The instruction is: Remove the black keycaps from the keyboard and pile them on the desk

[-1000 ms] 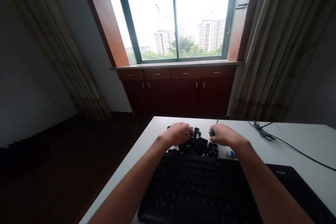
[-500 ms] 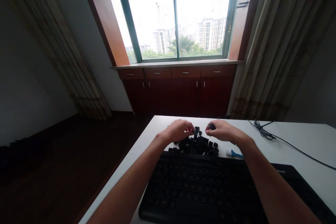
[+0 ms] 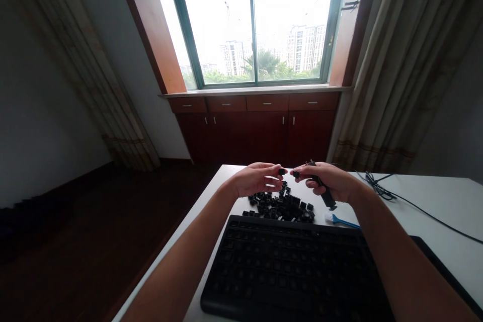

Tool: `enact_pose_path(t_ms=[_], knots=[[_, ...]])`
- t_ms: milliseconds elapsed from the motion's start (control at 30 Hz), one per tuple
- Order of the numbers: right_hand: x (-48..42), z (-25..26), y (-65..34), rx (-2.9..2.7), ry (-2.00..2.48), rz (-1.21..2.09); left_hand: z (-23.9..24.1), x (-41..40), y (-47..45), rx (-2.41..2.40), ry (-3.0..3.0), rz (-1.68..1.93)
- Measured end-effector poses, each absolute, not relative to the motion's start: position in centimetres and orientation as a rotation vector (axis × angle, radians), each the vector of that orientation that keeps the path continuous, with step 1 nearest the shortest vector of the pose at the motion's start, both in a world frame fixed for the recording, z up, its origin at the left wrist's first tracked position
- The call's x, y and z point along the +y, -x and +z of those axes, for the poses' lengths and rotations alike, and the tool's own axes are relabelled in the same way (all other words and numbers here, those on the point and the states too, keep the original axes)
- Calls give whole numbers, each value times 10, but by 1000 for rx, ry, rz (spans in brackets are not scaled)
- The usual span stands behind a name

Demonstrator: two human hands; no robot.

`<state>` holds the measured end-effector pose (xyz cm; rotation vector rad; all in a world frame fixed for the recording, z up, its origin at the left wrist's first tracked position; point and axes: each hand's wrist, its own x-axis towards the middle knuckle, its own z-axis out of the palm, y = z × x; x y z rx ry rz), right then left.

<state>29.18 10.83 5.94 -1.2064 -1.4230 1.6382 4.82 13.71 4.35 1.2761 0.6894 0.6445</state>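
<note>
My left hand (image 3: 260,179) pinches a small black keycap (image 3: 281,172) between thumb and fingertips, above the far side of a loose heap. My right hand (image 3: 330,180), close beside it, pinches another black keycap (image 3: 296,174). Against its palm the other fingers hold a dark, elongated tool (image 3: 327,198), whose exact kind I cannot make out. Below both hands lies a heap of black keycaps (image 3: 289,206) on the white table. Nearer to me is a black keyboard (image 3: 283,271), its right part hidden by my right forearm.
A blue-handled brush (image 3: 345,222) lies right of the heap, partly behind my forearm. A black cable (image 3: 381,191) is bundled at the table's back right and runs rightward. The white table (image 3: 211,201) has its left edge beside my left forearm.
Both hands have risen from the heap and come nearer each other. A keycap now shows in each hand's fingertips, and the dark tool in my right hand is more visible.
</note>
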Motion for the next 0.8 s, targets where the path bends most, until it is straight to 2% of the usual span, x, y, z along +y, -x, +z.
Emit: enact_pose_path(t_ms=[467, 800], knots=[[108, 60, -297, -1310, 995, 1792, 46, 134, -52, 604, -1153, 595], [107, 61, -296, -1563, 1186, 1588, 50, 130, -53, 632, -1315, 521]])
